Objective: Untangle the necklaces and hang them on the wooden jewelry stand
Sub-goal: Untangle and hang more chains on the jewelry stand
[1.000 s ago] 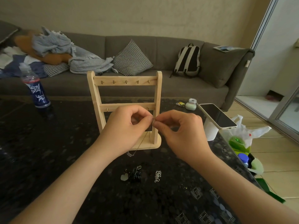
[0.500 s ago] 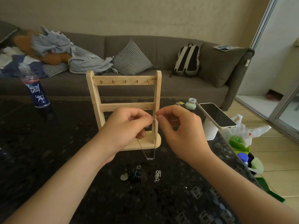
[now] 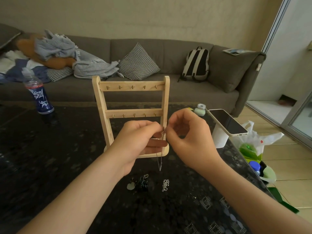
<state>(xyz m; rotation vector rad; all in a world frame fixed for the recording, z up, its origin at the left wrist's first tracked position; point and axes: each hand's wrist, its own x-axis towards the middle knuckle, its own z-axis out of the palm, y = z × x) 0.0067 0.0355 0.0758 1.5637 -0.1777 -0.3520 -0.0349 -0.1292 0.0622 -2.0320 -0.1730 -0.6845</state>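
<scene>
A thin silver necklace (image 3: 160, 162) hangs in a narrow loop between my hands, in front of the wooden jewelry stand (image 3: 131, 98). My left hand (image 3: 138, 142) and my right hand (image 3: 187, 139) both pinch its top ends together near the stand's right post. The stand has two rails of small hooks, all bare. On the dark table below lie a black tangled necklace with a pale heart pendant (image 3: 139, 184) and a small silver chain (image 3: 165, 185).
A blue bottle (image 3: 39, 97) stands at the table's back left. A phone (image 3: 228, 122) leans on a white cup at the right edge, beside a small jar (image 3: 200, 109). A plastic bag (image 3: 253, 146) sits on the floor. A grey sofa (image 3: 177, 92) lies behind.
Both hands have dropped lower in front of the stand, still pinching the necklace. Its loop, bunched under my left hand a second ago, now hangs straight down.
</scene>
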